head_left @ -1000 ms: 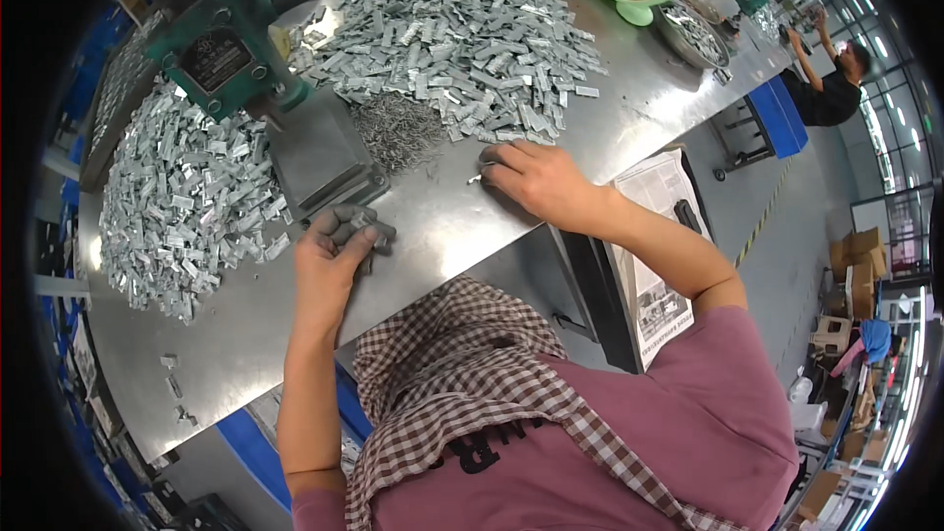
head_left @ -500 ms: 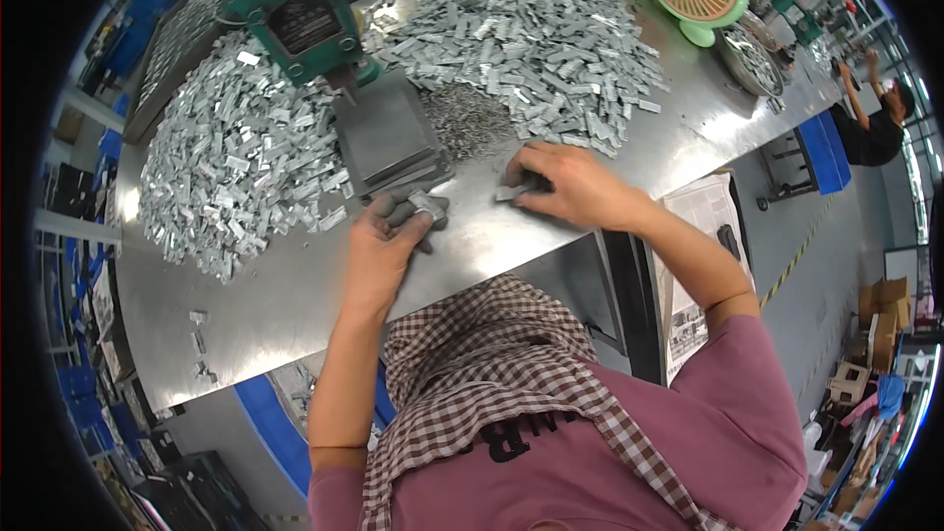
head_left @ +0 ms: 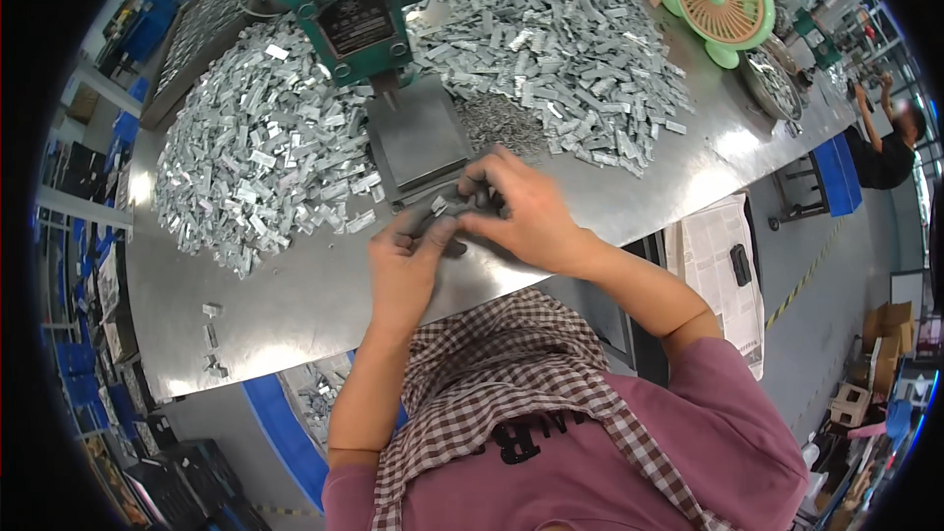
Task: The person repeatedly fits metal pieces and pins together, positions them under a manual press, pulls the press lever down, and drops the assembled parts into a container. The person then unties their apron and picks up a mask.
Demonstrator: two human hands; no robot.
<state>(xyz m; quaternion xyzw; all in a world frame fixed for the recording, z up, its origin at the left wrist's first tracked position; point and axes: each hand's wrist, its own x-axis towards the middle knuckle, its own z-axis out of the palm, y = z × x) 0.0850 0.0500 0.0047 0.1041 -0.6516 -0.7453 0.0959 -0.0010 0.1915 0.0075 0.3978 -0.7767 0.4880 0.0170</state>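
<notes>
My left hand (head_left: 405,261) is closed on a small silvery metal piece (head_left: 440,206), its grey-darkened fingertips around it. Against those fingertips comes my right hand (head_left: 531,221), thumb and fingers curled together; what lies between them is hidden. Both hands meet over the table's near edge, just in front of a flat grey metal block (head_left: 421,138). The block sits beneath the head of a green press (head_left: 359,34).
Large heaps of metal pieces lie left (head_left: 265,147) and right (head_left: 580,49) of the press, with dark fine bits (head_left: 500,123) between. A green-and-orange fan (head_left: 723,0) and a pan of parts (head_left: 772,84) stand far right. Another person (head_left: 890,147) is beyond the table.
My right hand has moved left from its spot apart on the table, with a grey piece in its fingers, to meet my left hand. The view has shifted slightly.
</notes>
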